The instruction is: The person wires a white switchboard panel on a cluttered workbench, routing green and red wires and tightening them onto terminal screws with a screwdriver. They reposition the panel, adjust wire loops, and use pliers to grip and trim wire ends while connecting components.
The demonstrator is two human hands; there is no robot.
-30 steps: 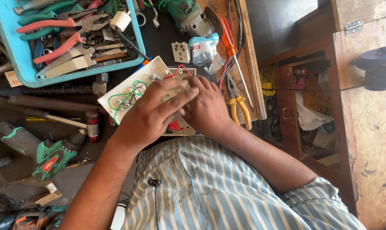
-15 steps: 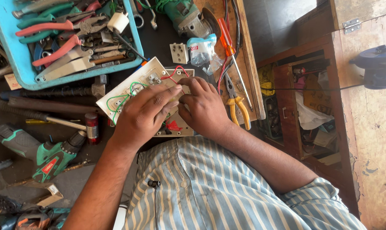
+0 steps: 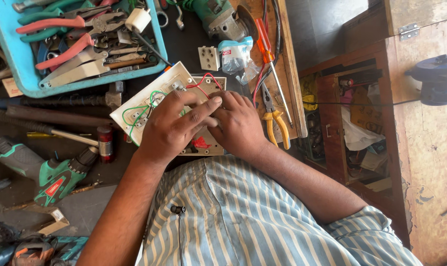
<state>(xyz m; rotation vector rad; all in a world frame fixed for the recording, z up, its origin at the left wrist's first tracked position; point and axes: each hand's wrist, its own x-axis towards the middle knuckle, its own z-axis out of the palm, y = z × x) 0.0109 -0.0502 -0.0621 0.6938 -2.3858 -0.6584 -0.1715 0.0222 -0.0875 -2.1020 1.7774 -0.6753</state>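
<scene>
My left hand [image 3: 171, 130] lies flat over the white switch plate [image 3: 152, 101], fingers stretched across its back, and my right hand [image 3: 238, 125] presses in beside it, so the two hands touch over the plate's middle. The fingers of both curl down on the plate and its wiring, though what the fingertips pinch underneath I cannot tell. The plate sits tilted on the dark worktop [image 3: 184, 42], just in front of my striped shirt [image 3: 253, 221].

Green wires [image 3: 142, 109] loop over the plate's far-left part, and red wires [image 3: 204, 83] arc from its upper edge toward my right hand (a red scrap also shows beneath my wrists).

Just beyond the plate stands a small white socket block [image 3: 209, 58], with a clear plastic packet [image 3: 235, 54] next to it. Right of the plate lie yellow-handled pliers [image 3: 275, 120] and an orange-handled screwdriver [image 3: 269, 51]. Beyond the plate to the left is a blue tray [image 3: 24, 81] of pliers and cutters. Left of the plate rest a hammer [image 3: 61, 101] and a small red cylinder [image 3: 105, 143], and farther left, nearer me, a green cordless drill [image 3: 53, 177].
</scene>
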